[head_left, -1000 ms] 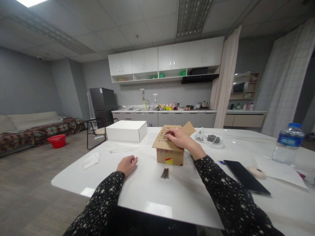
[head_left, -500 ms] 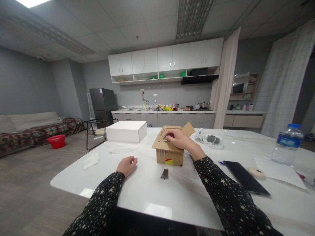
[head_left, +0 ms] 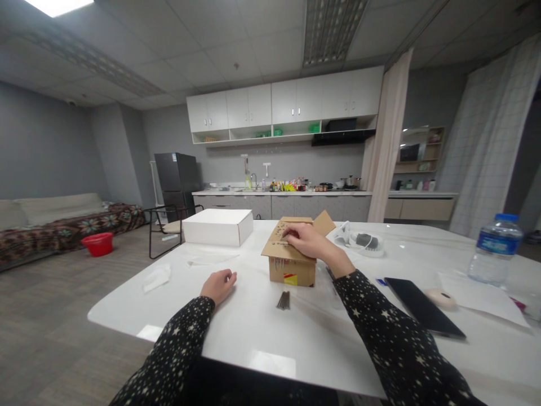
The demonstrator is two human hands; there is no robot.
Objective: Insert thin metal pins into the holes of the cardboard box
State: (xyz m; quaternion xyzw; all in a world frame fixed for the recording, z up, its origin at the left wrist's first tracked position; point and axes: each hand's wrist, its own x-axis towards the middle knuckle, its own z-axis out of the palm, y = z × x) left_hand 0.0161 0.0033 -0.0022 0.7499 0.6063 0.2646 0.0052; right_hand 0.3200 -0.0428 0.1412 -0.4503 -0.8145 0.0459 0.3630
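A small brown cardboard box (head_left: 291,270) stands mid-table, and its top flap (head_left: 279,246) is punched with several holes, thin nails hanging through its front edge. My right hand (head_left: 310,241) rests on that flap, fingertips pinched on a thin nail lying at the holes. My left hand (head_left: 218,283) lies on the white table (head_left: 253,332) to the left of the box, curled into a loose fist with nothing in it. A small bundle of dark nails (head_left: 283,300) lies on the table just in front of the box.
A white closed box (head_left: 217,226) sits at the far left and a crumpled tissue (head_left: 156,277) near the left edge. At the right are a black phone (head_left: 425,308), a tape roll (head_left: 440,296), paper and a water bottle (head_left: 492,248). A bag with a grey item (head_left: 363,241) lies behind.
My right hand's fingertips have shifted slightly on the flap; the left hand and the box have stayed put. The view has drifted a little.
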